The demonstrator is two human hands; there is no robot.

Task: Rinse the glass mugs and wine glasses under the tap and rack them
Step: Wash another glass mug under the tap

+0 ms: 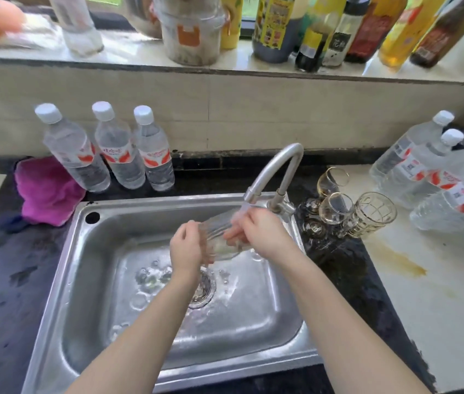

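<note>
Rinsing ribbed glass mug (219, 237) under tap (274, 172) spout, above sink (88, 251). Left hand (186, 248) grips base; right hand (262, 231) fingers curl at rim. Best rotate slowly, mouth tilted down to drain.

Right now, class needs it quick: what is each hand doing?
Left hand: grips the ribbed glass mug under the tap.
Right hand: on the mug's mouth end, fingers apparently inside; grip cannot be told.
</note>
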